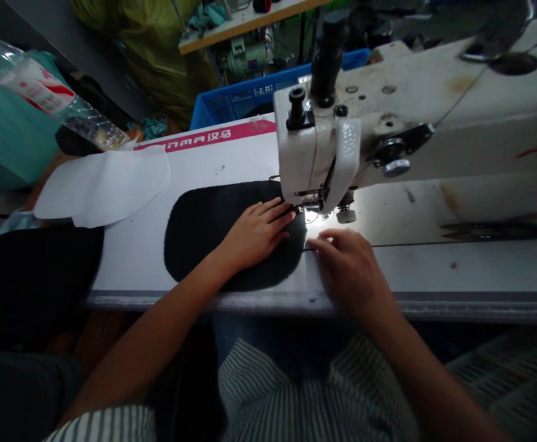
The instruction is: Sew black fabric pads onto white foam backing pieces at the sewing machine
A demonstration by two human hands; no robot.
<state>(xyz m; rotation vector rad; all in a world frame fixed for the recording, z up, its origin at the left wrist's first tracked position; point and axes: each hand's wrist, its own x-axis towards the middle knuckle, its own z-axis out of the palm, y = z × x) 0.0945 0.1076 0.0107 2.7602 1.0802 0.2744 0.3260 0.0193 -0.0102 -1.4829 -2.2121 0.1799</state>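
A black oval fabric piece [204,230] lies flat on the white sewing table [456,270], its right end under the needle of the white sewing machine [388,116]. My left hand [256,233] rests flat on the fabric with fingers stretched toward the presser foot [316,205]. My right hand [348,267] lies on the table just right of the fabric's edge, fingers curled and pointing at the needle area; whether it pinches the fabric edge is hidden.
A stack of white cut pieces [105,184] sits at the table's left. A pile of black fabric [33,276] lies lower left. A plastic bottle [51,98] lies at upper left, a blue crate [250,92] behind the table.
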